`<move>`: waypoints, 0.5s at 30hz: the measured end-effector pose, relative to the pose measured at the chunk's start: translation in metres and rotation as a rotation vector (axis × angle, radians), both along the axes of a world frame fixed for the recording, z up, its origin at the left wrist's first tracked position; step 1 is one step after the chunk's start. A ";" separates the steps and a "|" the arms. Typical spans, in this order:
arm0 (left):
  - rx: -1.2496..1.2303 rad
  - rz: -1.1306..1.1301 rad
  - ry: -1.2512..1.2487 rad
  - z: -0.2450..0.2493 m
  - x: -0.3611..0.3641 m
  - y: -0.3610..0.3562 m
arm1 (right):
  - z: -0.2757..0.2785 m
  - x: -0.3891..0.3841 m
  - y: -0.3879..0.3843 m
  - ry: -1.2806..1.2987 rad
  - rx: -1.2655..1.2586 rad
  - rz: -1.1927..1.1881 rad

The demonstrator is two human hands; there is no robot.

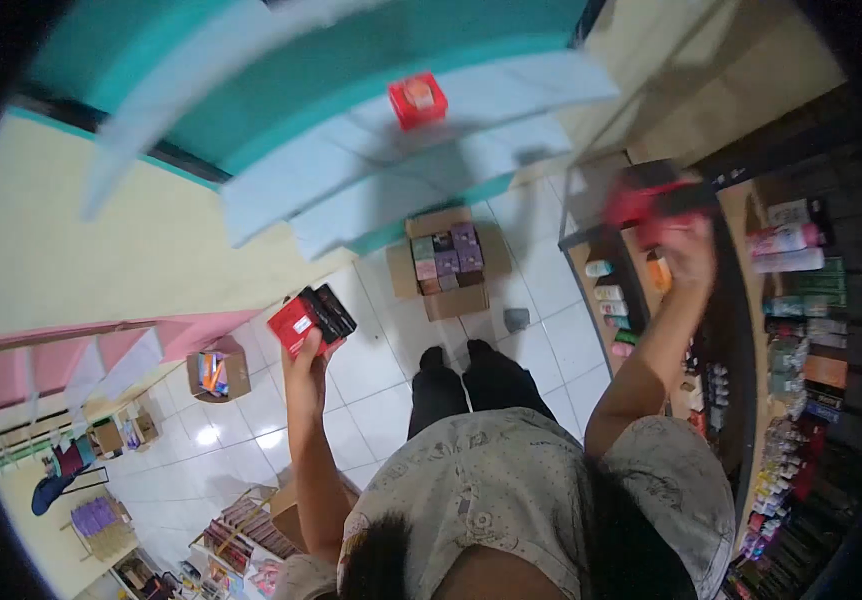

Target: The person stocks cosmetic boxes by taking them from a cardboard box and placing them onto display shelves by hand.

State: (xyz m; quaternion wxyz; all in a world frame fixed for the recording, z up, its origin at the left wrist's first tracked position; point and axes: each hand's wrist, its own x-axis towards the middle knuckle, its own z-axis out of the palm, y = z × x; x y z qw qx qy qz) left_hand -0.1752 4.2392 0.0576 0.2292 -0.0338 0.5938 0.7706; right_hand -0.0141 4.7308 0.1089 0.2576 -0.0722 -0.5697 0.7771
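In my left hand [305, 362] is a small stack of red and black boxes [313, 316], gripped from below over the tiled floor. My right hand [689, 252], raised to the right beside the shelf unit, is wrapped round red and black boxes [643, 204] that motion smears. A single red box [418, 100] sits on the pale wall shelf [511, 92] ahead. On the floor before my feet stands an open cardboard box [458, 303], holding several purple and other small boxes [464, 248].
Bottles and packets fill the shelf unit [751, 370] on the right. A smaller carton [234, 386] of colourful packs stands on the floor at left. A small grey object [517, 319] lies near my feet. Racks of goods [241, 540] stand at lower left.
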 end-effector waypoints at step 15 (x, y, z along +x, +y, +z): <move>0.137 -0.109 -0.112 -0.642 -0.111 0.081 | -0.636 -0.284 -0.086 -0.782 0.974 0.616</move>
